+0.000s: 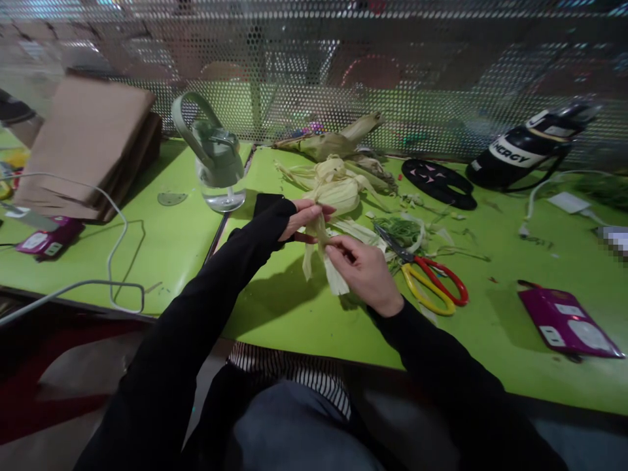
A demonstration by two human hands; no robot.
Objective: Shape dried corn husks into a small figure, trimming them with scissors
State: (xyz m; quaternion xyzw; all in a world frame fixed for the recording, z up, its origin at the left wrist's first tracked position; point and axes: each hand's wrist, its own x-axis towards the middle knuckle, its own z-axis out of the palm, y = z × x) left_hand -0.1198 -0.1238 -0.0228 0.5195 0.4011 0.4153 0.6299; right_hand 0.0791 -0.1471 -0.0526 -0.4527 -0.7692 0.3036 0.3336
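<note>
Above the green table, a strip of pale corn husk (335, 273) hangs from both my hands. My left hand (304, 221) pinches its upper part, fingers pointing right. Lower down, my right hand (366, 271) grips the same husk between thumb and fingers. Just behind my hands lies a figure made of corn husk (338, 186), with a rounded, tied top. Scissors (426, 275) with one red and one yellow handle lie right of my right hand, blades towards a bundle of green strands (402, 230). Loose husk pieces lie around them.
Dried husks (338, 140) lie against a perforated metal screen (314, 78). A clear water bottle (220, 167) stands left; a black bottle (523, 154) leans at back right near a black palette (438, 183). Brown paper bags (91, 140), cables and purple power sockets (569, 320) occupy the sides.
</note>
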